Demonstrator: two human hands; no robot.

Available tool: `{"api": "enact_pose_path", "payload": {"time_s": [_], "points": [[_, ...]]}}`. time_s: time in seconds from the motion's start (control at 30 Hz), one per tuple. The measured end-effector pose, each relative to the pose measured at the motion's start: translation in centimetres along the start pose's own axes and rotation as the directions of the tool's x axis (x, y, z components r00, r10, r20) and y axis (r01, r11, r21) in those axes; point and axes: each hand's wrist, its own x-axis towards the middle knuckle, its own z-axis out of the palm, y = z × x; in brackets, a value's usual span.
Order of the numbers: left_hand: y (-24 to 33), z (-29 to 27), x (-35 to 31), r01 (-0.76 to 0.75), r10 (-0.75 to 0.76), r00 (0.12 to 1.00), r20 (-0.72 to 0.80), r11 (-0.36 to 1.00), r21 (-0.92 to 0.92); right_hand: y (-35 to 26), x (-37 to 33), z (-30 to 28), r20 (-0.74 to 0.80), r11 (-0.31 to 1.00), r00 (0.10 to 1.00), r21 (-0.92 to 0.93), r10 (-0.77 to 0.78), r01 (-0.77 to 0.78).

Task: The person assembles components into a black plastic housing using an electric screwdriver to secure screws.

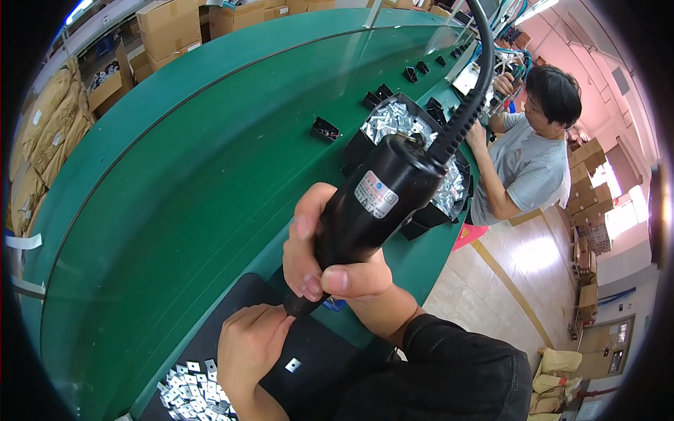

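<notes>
Clasping black corded tool (351, 235), right grip (358, 279); white label (376, 194), blurred small print.

Your right hand (365, 279): fingers curled, thumb wrapped round. Your left hand (250, 342): lower, back up, fingers bunched.

Cardboard boxes (168, 31), brown sacks (53, 137), grey-shirted co-worker (530, 168), yellow floor line (514, 290)

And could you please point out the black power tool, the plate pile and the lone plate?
Black power tool (358, 223), head view: middle of housing.
Plate pile (196, 394), head view: its middle.
Lone plate (293, 365), head view: its upper face.
</notes>
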Motion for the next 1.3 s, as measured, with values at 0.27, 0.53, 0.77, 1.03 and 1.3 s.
{"api": "enact_pose_path", "payload": {"time_s": [0.27, 0.53, 0.77, 1.03, 1.3], "points": [[-0.1, -0.6, -0.1, -0.115, 0.115, 0.993, 0.004, 0.993, -0.008, -0.4, -0.5, 2.0, -0.056, 0.997, 0.996, -0.047, -0.071, 0.068], [1.5, -0.4, 0.4, -0.385, 0.394, 0.918, -0.047, 0.857, -0.343, 0.1, 0.4, 1.5, -0.055, 0.992, 0.994, 0.089, 0.094, -0.088], [1.1, 0.7, 0.4, -0.493, 0.451, 0.866, -0.216, 0.843, -0.217, 0.7, 0.0, 2.2, 0.084, 0.954, 0.972, 0.193, 0.219, -0.231], [1.2, 1.0, -0.1, -0.536, 0.449, 0.809, -0.38, 0.829, -0.161, 0.5, -0.1, 2.1, 0.042, 0.959, 0.992, 0.254, 0.118, -0.125], [0.0, 0.5, 0.1, -0.56, 0.421, 0.782, -0.459, 0.798, -0.222, 0.8, 0.5, 0.7, 0.203, 0.877, 0.913, 0.411, -0.353, 0.248]]}}
